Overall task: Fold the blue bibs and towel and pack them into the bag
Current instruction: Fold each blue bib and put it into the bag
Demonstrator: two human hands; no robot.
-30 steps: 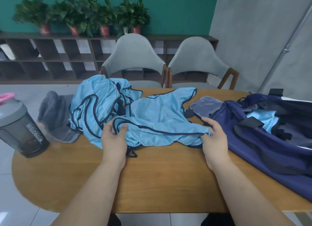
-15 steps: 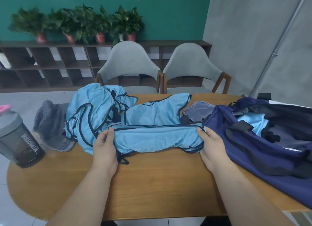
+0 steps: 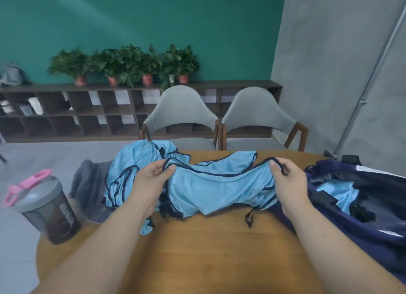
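- the blue bib [image 3: 215,188] looks light, thin and floppy. it sags in the middle between the two hands, and it would probably slide and bunch rather than keep a crease.
- the dark bound edge at each end seems the surest place to take hold, since the trim gives the fingers a firmer line than the loose mesh does.
- the left hand [image 3: 151,179] pinches the trim at the bib's left end between thumb and fingers.
- the right hand [image 3: 287,181] has its fingers curled round the trim at the bib's right end.
- the bib is held up and stretched sideways over the far half of the wooden table [image 3: 208,249]. its lower edge hangs down to about the tabletop.
- the bib is pale sky blue with a slight sheen, edged all round in navy binding. a small dark loop dangles near its right end.
- a crumpled pile of blue bibs [image 3: 131,168] lies behind and to the left of the left hand, not yet folded.
- a grey towel [image 3: 90,188] is bunched just left of that pile, with a shaker bottle [image 3: 46,208] nearer the table's left edge.
- a navy bag [image 3: 362,205] lies open on the right, just beside the right hand. blue fabric shows inside it, probably a bib already packed.
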